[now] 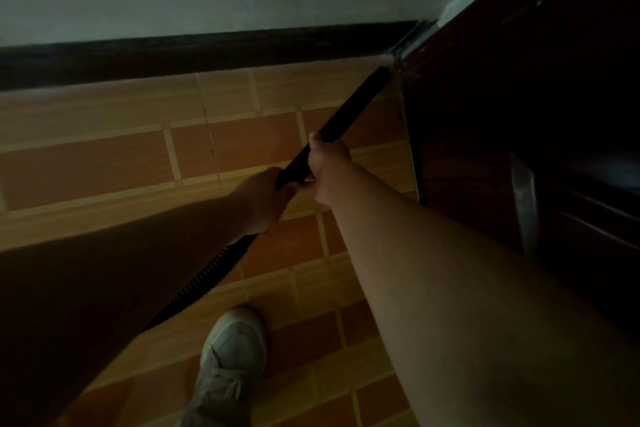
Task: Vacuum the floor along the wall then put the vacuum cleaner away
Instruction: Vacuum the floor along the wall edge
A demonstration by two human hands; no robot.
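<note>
While both hands grip the vacuum wand (349,107), its tip lies at the floor's far right corner, where the dark skirting (207,55) meets a dark wooden panel (519,114). It is too dim to tell whether the tip touches the tiles.

Long axis: runs from the hands up and right to that corner, slanted to the skirting, not parallel.

Right hand (329,163): fingers curled round the wand, forward grip, nearer the tip.

Left hand (266,198): wrapped round the wand's rear end just behind; the two hands nearly touch.

Ribbed hose (207,274): trails back and left from the left hand. The cleaner's body is not in view.

Pale shoe (232,350): on the tiled floor (104,166), well back from the skirting.

Judgement: the floor strip along the skirting lies left of the tip, so the next stroke probably sweeps leftward, with the right hand steering and the left feeding hose.
</note>
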